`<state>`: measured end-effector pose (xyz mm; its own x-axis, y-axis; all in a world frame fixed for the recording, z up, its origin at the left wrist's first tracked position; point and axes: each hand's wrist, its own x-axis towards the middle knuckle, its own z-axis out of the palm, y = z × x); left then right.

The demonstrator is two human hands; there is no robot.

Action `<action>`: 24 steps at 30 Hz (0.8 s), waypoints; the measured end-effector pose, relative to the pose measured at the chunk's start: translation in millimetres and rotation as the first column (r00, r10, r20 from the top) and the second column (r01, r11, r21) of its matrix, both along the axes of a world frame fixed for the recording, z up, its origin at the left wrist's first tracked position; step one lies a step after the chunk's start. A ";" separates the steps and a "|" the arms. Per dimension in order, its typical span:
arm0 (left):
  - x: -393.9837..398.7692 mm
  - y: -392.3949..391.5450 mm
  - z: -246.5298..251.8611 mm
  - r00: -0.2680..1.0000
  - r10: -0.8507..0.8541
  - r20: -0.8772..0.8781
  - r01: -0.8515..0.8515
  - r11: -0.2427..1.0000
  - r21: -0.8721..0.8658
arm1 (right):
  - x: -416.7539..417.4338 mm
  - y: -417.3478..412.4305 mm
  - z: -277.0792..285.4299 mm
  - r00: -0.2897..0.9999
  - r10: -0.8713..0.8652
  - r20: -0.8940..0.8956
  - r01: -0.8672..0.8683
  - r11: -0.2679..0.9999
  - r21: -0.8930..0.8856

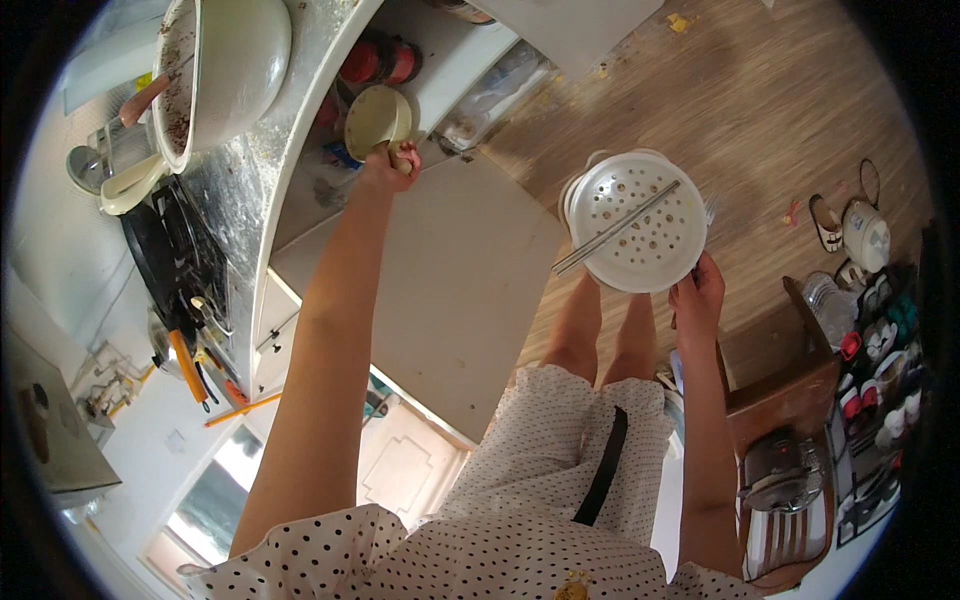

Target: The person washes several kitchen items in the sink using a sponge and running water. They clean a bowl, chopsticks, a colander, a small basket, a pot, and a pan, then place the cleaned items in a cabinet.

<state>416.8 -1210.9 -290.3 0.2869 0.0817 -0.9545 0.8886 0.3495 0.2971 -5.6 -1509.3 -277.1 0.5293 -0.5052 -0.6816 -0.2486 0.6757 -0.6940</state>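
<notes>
My left hand (pixel 394 166) grips the rim of a cream-coloured bowl (pixel 377 120) inside an open cupboard, beside red-lidded containers (pixel 379 61). On the other side, my right hand (pixel 697 295) holds the edge of a stack of white dishes, topped by a round perforated plate (pixel 651 262). Metal chopsticks (pixel 616 228) lie across that plate. The tines of a fork (pixel 711 208) stick out by the stack's right edge; what lies between the dishes is hidden.
An open cupboard door (pixel 457 300) extends below my left hand. Above the cupboard, the worktop (pixel 232 187) bears a large white pot (pixel 240 71) and black pans (pixel 161 262). A wooden chair (pixel 784 390) and shoes (pixel 877 337) are at the right.
</notes>
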 end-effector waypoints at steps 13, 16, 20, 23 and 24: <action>78.1 77.7 -46.8 0.186 -0.757 -0.627 0.369 -0.537 0.759 | 17.8 27.7 -38.5 0.993 0.118 0.014 -0.116 0.988 -0.099; 76.3 24.5 -36.6 -0.023 -0.992 -0.124 -0.103 -0.121 0.987 | 12.2 29.6 -48.4 0.989 0.143 -0.046 -0.147 0.986 -0.084; 88.9 -82.4 -6.8 0.334 -0.811 0.481 0.141 0.548 0.825 | 15.4 33.3 -42.9 0.997 0.065 -0.028 -0.068 0.990 -0.120; 115.6 -78.6 -9.4 0.483 -0.758 0.438 0.142 0.562 0.815 | 10.4 33.0 -54.6 0.993 0.121 -0.009 -0.121 0.984 -0.129; 112.3 -76.9 -13.6 0.348 -0.902 0.256 0.083 0.302 0.950 | 10.6 33.0 -55.8 0.993 0.118 0.002 -0.117 0.984 -0.137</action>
<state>529.1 -1287.8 -303.9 0.9979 0.0608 -0.0204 0.0606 -0.7876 0.6132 5.0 -1476.4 -332.9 0.5973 -0.5267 -0.6048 -0.3129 0.5414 -0.7804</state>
